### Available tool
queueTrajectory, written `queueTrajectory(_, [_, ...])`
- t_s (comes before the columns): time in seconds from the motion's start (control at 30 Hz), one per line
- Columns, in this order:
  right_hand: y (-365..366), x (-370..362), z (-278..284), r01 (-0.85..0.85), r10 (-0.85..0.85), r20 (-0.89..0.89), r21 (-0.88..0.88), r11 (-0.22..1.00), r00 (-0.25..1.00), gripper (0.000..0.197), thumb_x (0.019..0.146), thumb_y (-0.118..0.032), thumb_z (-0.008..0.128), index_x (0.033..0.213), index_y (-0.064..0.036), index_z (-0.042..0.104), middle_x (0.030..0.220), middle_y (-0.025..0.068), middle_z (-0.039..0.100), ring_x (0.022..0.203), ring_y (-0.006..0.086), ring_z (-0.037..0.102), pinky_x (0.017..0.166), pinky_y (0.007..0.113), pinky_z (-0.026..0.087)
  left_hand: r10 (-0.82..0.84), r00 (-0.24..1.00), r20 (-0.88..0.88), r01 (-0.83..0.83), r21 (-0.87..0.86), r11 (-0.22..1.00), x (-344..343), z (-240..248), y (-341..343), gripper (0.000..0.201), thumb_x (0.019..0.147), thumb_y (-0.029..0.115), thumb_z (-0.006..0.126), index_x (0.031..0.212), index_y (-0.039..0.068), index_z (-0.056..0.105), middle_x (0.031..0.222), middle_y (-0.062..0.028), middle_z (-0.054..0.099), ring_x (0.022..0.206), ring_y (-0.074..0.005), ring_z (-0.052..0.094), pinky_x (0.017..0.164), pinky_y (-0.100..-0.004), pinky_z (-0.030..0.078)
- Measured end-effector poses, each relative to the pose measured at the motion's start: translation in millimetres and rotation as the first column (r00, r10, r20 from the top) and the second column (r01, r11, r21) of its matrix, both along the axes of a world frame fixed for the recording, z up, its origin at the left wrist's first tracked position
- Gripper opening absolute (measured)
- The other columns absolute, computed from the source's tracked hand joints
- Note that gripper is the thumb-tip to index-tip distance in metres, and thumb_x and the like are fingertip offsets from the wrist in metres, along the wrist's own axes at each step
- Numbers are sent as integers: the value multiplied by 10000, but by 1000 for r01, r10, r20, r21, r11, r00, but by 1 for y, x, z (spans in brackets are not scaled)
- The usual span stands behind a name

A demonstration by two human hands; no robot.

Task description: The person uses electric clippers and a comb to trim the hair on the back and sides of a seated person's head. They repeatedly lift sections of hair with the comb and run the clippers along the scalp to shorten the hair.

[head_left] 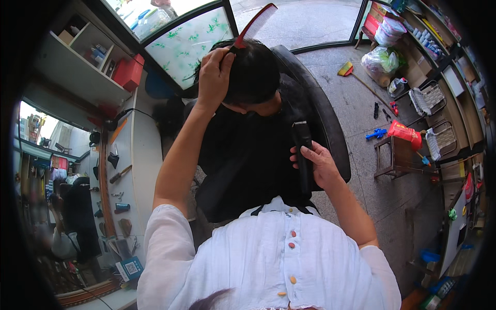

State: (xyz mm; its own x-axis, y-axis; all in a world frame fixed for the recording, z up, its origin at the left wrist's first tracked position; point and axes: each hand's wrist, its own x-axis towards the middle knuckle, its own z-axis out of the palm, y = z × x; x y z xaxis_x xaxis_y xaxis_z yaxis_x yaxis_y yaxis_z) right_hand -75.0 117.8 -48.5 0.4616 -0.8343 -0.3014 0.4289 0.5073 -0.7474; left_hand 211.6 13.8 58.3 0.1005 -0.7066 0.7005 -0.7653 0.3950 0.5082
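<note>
My left hand (214,77) is closed on the handle of a red comb (254,23) and lies against the dark hair (250,72) of a seated person. The comb's teeth point up and away to the right, clear of the hair. In my right hand (320,164) is a black hair clipper (304,155), held upright with its head toward the top, over the black cape (248,160) that covers the person. The clipper is apart from the hair. The person sits in a black chair (330,124) with the head bent down.
To the left, a white counter (147,155) carries a hair brush (120,174), scissors and other tools below a large mirror (57,217). A red box (129,72) stands on it. At right are a broom (361,82), a wooden stool (397,157), a red bag (404,133) and loaded shelves.
</note>
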Motion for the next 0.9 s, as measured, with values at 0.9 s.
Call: queueTrajectory(0.9, [-139,94,65,93,20,416,-250,964,909,174,947,-159,633,1097,-79,596,1029,42,678,939,124,627,850,286,510,-95,399,-912,90,-64,994,52,-69,-8,251,1037,270,458,960,59,570,908,-26,615,831,-119,587,767,-264,500])
